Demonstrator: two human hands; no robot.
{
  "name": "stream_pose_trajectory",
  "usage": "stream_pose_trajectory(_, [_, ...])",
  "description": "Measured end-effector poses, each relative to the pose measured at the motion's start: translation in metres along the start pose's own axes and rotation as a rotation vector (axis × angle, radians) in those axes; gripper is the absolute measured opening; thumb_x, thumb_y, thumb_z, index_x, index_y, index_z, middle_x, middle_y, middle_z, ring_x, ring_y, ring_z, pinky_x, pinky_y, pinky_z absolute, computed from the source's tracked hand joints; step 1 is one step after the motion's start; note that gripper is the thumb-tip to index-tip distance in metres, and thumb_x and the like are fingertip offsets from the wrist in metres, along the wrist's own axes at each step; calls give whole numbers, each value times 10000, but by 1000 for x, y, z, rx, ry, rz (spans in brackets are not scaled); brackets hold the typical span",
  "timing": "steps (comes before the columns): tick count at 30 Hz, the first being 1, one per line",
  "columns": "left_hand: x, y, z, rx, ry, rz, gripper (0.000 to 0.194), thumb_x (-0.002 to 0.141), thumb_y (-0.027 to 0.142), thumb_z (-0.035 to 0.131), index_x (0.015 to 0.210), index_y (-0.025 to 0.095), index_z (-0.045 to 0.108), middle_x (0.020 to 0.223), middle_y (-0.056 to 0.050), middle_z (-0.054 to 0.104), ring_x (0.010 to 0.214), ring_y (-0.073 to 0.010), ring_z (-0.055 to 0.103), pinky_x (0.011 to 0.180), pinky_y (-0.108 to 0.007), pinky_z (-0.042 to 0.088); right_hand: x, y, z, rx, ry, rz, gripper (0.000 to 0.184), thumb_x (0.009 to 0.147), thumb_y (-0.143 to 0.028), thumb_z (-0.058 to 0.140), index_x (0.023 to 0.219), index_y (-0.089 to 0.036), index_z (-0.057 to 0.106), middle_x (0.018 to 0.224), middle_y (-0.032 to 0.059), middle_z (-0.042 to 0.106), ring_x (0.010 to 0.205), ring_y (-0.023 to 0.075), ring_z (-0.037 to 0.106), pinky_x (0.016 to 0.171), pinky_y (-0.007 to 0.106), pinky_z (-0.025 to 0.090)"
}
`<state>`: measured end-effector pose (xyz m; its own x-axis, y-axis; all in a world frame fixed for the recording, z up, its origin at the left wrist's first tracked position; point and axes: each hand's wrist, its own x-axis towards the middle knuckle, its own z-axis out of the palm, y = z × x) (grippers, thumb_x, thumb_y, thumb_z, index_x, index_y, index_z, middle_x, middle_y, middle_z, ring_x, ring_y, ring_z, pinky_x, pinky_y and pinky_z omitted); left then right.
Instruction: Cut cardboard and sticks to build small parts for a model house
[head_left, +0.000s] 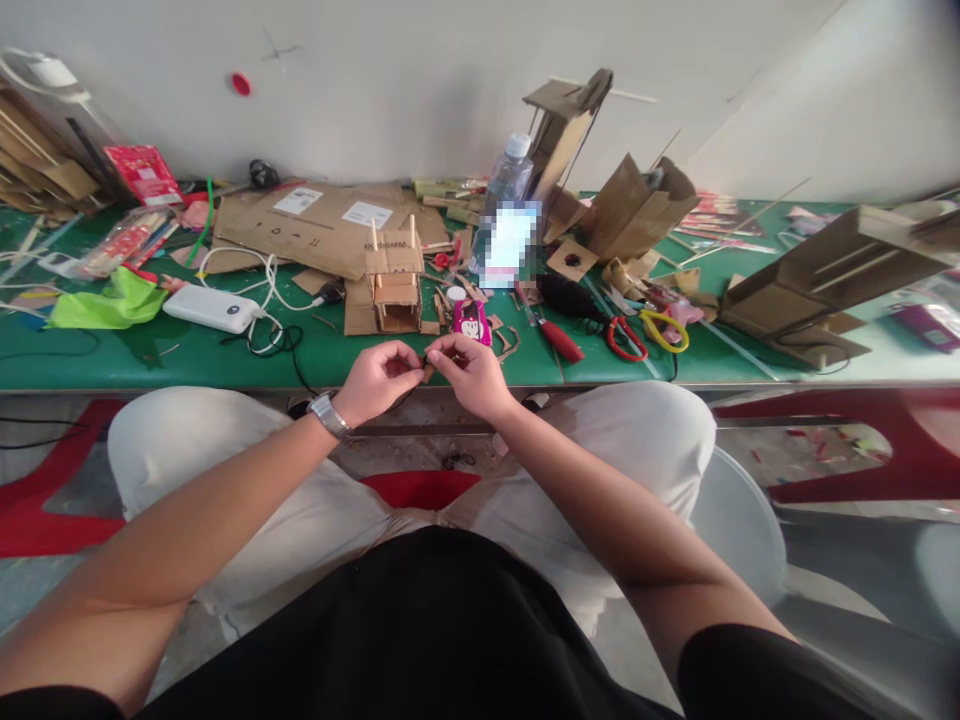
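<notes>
My left hand and my right hand meet at the table's front edge, both with fingers pinched. Between the fingertips is a small brown piece that looks like cardboard, with something dark beside it; the fingers cover most of it. Just beyond my hands stands a small cardboard model with wooden stick posts. A pink packet with a cartoon face lies behind my right hand. Bits of torn cardboard are scattered to its right.
A white power bank with cables lies on the left. Red-handled scissors, yellow-handled scissors and a red-handled tool lie on the right. Behind stand a water bottle, a lit phone and a tall cardboard structure.
</notes>
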<state>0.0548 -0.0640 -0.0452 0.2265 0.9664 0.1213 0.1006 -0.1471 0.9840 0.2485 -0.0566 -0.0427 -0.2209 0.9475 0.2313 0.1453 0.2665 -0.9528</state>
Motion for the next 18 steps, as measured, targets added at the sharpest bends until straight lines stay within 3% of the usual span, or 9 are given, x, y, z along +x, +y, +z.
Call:
stream_pose_trajectory(11, [3,-7,0,-1,-2,50,379,646,292,910,911,173,667,939,-53,739,907,-202,706,912,-384,595,2,1,2,93,1,34,396,899,-580,725,962,-192,679,846,29,693,710,145,609,628,278,477])
stream_pose_trajectory(15, [3,-8,0,-64,-15,3,413,652,254,901,965,170,646,1002,-60,721,901,-188,705,863,-356,611,3,4,0,148,9,67,431,873,-611,744,955,-194,671,797,11,665,675,139,606,605,269,480])
stream_pose_trajectory(18, [1,-4,1,-148,-42,-43,442,692,269,896,1028,174,624,1110,-74,679,825,-155,690,703,-294,609,4,5,-1,152,23,84,466,847,-645,756,941,-198,666,802,10,669,672,139,612,601,266,486])
